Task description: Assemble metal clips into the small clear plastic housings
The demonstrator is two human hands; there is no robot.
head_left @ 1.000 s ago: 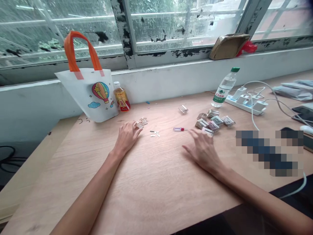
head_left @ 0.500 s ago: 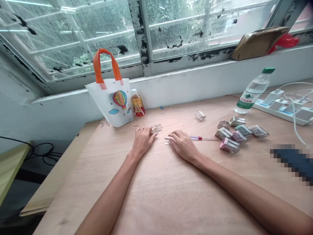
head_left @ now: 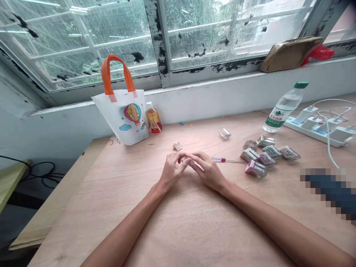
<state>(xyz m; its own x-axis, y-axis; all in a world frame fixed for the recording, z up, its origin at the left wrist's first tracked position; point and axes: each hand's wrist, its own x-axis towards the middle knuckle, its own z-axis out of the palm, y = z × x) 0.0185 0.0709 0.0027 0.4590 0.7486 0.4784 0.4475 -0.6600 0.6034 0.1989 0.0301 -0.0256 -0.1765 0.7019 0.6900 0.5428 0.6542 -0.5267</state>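
Observation:
My left hand and my right hand meet at the fingertips over the wooden table. Left thumb and fingers are pinched round a small pale plastic piece, mostly hidden by the fingers. The right fingers are bent against the same spot; what they grip, if anything, is hidden. Just beyond my hands lies another small clear plastic part. A screwdriver with a clear and red handle lies right of my right hand.
Several small transparent cases lie to the right, and one clear cover lies farther back. Behind stand a white bag, a juice bottle and a water bottle. A power strip is at the far right.
My left hand has moved right with one of the two small plastic parts, leaving the other on the table. Both hands' fingertips now meet. The view has shifted slightly.

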